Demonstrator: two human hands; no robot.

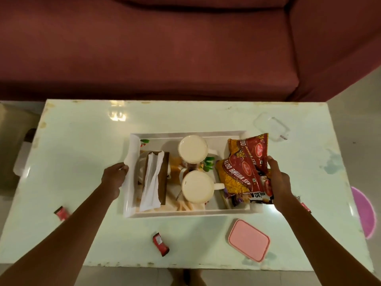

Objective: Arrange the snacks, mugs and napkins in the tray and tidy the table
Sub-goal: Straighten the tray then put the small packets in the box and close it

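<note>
A white rectangular tray (185, 214) sits mid-table. Inside it, a wooden holder with white napkins (153, 180) lies at the left, two cream mugs (193, 149) (197, 187) stand in the middle, and red and yellow snack packets (243, 172) are stacked at the right end. My left hand (114, 178) grips the tray's left rim. At the tray's right end, my right hand (278, 182) is closed around the edge of the snack packets.
Small red wrappers lie on the table at the front left (61, 213), front centre (160, 244) and right (306, 207). A pink lid (249, 240) lies front right, a clear lid (271, 129) back right. A maroon sofa (144, 48) stands behind the table.
</note>
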